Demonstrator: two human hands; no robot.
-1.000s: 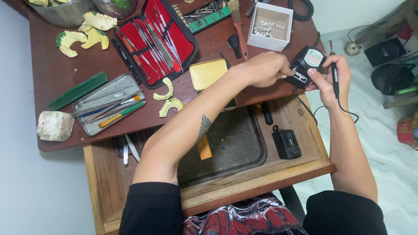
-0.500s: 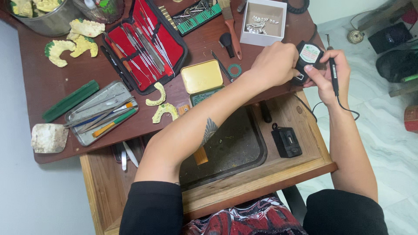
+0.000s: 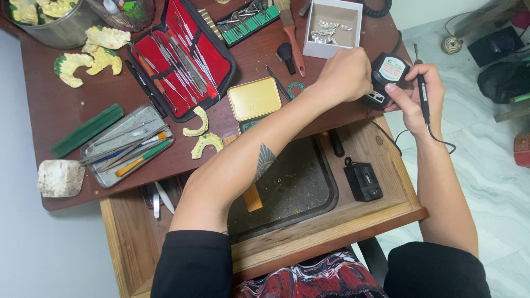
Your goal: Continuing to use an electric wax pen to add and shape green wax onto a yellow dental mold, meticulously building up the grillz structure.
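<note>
On the bench (image 3: 49,110), the instrument case (image 3: 185,52) lies left of the flat tin (image 3: 254,98). The small box (image 3: 333,27) sits far right. The tool tray (image 3: 127,144) lies near left, above the open drawer (image 3: 381,212).

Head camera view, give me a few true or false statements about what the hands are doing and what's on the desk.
1. The right hand holds a thin black pen-like handpiece with a cord. True.
2. The left hand rests on the red instrument case. False: it is at the small black control unit, far from the case.
3. The yellow tin is shut. True.
4. The white box is empty. False: small silvery pieces lie in it.
5. The wooden drawer is pulled out. True.
</note>
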